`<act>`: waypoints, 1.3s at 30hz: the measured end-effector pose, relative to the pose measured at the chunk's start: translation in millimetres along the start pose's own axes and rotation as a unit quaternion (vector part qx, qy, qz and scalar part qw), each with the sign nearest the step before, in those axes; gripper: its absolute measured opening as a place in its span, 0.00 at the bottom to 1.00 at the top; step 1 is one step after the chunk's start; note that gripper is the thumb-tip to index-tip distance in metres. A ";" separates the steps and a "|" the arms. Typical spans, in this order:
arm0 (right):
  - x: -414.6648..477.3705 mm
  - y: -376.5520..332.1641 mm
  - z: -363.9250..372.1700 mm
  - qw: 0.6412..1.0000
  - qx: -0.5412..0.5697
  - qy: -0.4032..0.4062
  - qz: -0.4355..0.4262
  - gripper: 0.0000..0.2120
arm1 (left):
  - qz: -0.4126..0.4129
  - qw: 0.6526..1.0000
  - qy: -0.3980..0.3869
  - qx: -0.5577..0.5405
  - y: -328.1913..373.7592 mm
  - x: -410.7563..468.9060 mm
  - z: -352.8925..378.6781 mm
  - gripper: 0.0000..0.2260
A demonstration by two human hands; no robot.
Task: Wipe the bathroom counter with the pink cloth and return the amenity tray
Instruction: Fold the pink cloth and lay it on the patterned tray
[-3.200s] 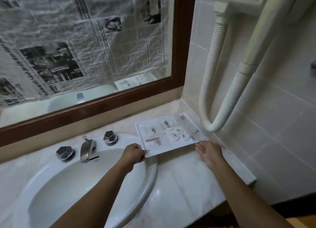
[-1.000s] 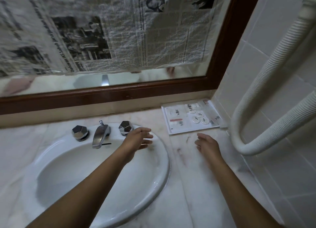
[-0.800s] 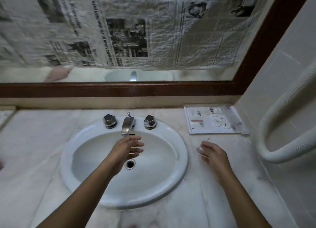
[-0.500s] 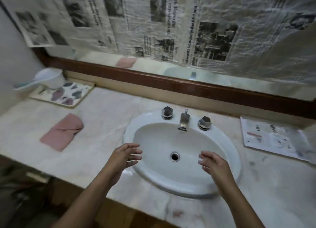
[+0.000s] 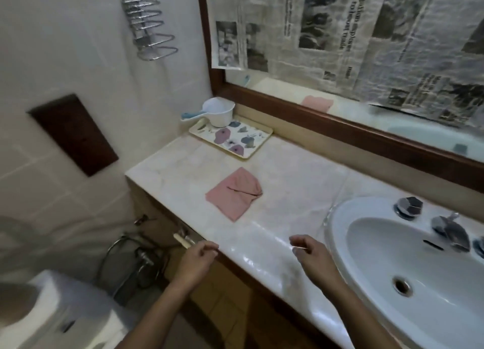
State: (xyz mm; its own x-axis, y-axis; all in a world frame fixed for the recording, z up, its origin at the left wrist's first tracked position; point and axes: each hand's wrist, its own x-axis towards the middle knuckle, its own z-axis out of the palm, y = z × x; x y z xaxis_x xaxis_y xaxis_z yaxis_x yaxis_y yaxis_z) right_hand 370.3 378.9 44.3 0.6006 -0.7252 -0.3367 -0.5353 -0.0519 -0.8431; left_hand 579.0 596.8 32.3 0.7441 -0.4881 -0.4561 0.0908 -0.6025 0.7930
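Observation:
The folded pink cloth (image 5: 235, 193) lies flat on the marble counter (image 5: 288, 181), left of the sink. My left hand (image 5: 197, 261) hovers at the counter's front edge, below and left of the cloth, fingers loosely curled and holding nothing. My right hand (image 5: 311, 253) hovers over the counter between the cloth and the sink, fingers apart and also holding nothing. Both hands are well short of the cloth. The white amenity tray is out of view to the right.
A floral tray (image 5: 231, 139) with a white dipper (image 5: 217, 111) sits in the back left corner. The white sink (image 5: 408, 272) and chrome taps (image 5: 450, 230) fill the right. A newspaper-covered mirror (image 5: 366, 47) backs the counter. A toilet (image 5: 39, 309) stands low left.
My hands let go of the amenity tray at the right end of the counter. My view has swung left past the sink to the pink cloth, and both hands have moved left with it.

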 end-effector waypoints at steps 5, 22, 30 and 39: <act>48.0 -48.5 76.4 0.993 -0.087 -0.072 -0.021 0.17 | 0.010 0.996 0.029 0.085 -10.3 42.9 -50.0 0.08; 251.9 -80.2 118.9 0.939 -0.337 0.069 -0.022 0.11 | 0.048 0.992 0.033 0.110 58.1 193.6 -69.4 0.11; 252.4 -126.7 84.9 0.989 -0.147 0.013 0.001 0.03 | 0.153 0.965 -0.062 0.204 127.3 244.4 -64.8 0.17; 209.6 -235.8 70.4 0.993 -0.086 -0.014 -0.077 0.12 | 0.367 0.816 -0.244 0.373 208.6 269.8 -48.9 0.25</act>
State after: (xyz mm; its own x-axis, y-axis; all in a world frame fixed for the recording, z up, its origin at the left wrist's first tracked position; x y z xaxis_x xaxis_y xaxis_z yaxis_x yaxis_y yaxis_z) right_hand 664.1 287.5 142.9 0.6979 -0.6804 -0.2237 -0.5281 -0.2779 -0.8024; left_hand 831.1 370.3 94.4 0.0475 -0.9742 -0.2204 -0.8250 -0.1627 0.5412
